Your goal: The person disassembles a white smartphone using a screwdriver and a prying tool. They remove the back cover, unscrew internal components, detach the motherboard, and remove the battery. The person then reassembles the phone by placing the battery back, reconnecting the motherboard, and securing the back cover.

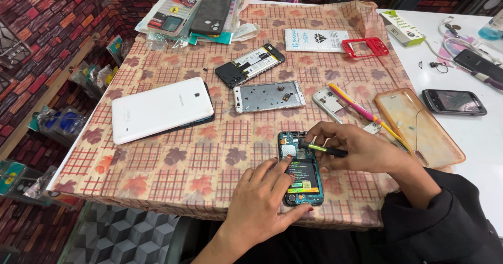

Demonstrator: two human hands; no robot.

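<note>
An opened phone (301,176) with its circuit board and battery exposed lies on the patterned cloth near the table's front edge. My left hand (262,198) rests on it, the index fingertip pressing near its upper left and the thumb at its bottom edge. My right hand (356,147) holds a small black screwdriver (322,148) with a yellow-green band, its tip pointing at the upper part of the phone.
A white tablet (160,108) lies face down at left. A metal phone frame (268,96), an open phone back (250,65), a white frame (330,99), a pink-yellow brush (361,111), an orange clear case (419,128) and a black phone (454,102) lie farther back and right.
</note>
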